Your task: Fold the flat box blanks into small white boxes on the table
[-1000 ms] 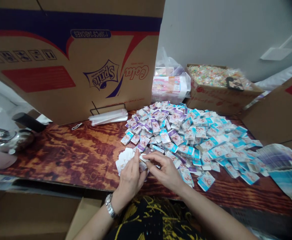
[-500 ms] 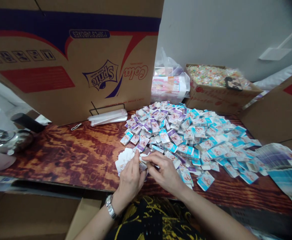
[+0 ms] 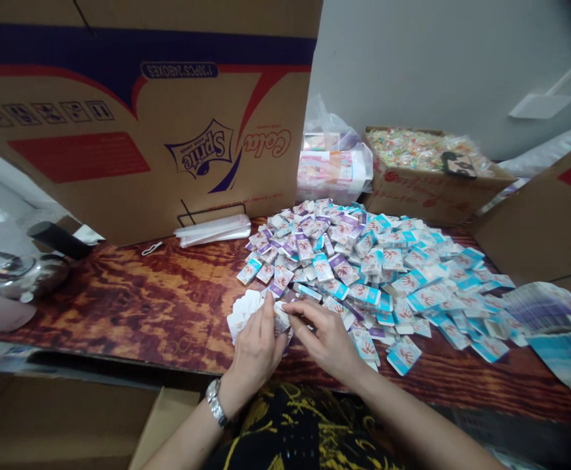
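One fan of white printed cards (image 3: pixel 242 312) is gripped in the left hand (image 3: pixel 257 346), its edge pinched by the right hand (image 3: pixel 328 338). One heap of small boxes (image 3: pixel 363 261), too many to count, beyond on table (image 3: pixel 168 300).

Looks like a small packing workshop or stockroom. Evidence: wood-grain desk (image 3: pixel 168 307) carrying a big loose heap of small printed boxes (image 3: pixel 358 261), center out to 3 o'clock. Flat stacks of printed card (image 3: pixel 544 313) at 4. Large shipping carton (image 3: pixel 133 156) at 10-11, upside-down print, Sprite/Cola, "1*30PCS*24BOXES". Open carton (image 3: pixel 422 189) at 1, full of small clear-wrapped pieces (image 3: pixel 407 147). Clear plastic sleeves (image 3: pixel 214 230) at 11. Plastic-wrapped goods (image 3: pixel 334 166) at 12-1. Plain grey wall (image 3: pixel 412 59) behind. Metal kettle (image 3: pixel 33 274) at 9.
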Available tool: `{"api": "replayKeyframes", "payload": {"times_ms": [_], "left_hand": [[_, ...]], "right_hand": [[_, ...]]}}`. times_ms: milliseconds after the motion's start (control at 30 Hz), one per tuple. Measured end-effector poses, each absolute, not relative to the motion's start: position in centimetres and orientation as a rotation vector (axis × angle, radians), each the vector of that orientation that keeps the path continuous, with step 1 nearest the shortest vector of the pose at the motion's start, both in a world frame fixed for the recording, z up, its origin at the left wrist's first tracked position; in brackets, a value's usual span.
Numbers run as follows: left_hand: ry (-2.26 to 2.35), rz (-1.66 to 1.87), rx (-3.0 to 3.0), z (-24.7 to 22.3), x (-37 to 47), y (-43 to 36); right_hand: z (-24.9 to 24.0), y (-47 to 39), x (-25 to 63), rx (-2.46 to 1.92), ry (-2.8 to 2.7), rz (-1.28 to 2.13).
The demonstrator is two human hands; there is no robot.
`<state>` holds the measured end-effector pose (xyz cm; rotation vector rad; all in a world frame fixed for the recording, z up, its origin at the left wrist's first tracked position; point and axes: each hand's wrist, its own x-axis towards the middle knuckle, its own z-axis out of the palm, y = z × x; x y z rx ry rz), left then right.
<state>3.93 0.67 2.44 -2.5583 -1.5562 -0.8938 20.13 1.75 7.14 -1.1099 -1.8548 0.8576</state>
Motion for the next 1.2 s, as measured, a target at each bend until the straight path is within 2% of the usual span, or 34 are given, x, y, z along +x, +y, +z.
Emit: {"api": "replayKeyframes", "payload": {"times_ms": [100,400,600,833,967,1067,1200], "left_hand": [[-1.563,-0.877,-2.557,2.5,4.0,0.7],[-1.631,-0.908,-2.59,2.2,4.2,0.8],[-1.645,-0.855,-2.595,1.9,4.0,0.6],[-1.678,-0.843,-2.643,1.3,4.0,0.5],[-1.688,-0.854,-2.647,2.5,3.9,1.0],[-1.651,-0.967,-2.491,3.9,3.5,1.4],[-1.591,-0.994,-2.466,3.2,2.8,0.8]], "right_hand": [[6.7,1.5,20.1,-1.117,-1.856,0.765],[4.6,0.5,19.1,-0.922,-2.011,0.214],[5.2,0.9,19.6,-1.129,-1.978,0.598],[4.2,0.9,19.3,-1.05,-2.014,0.663],[4.7,3.0,20.0,-1.052,-1.976,0.995],[5.6,6.7,21.4,-1.17,-1.664,1.192],[5.8,10.6,23.3,-1.233,-0.974,1.139]]}}
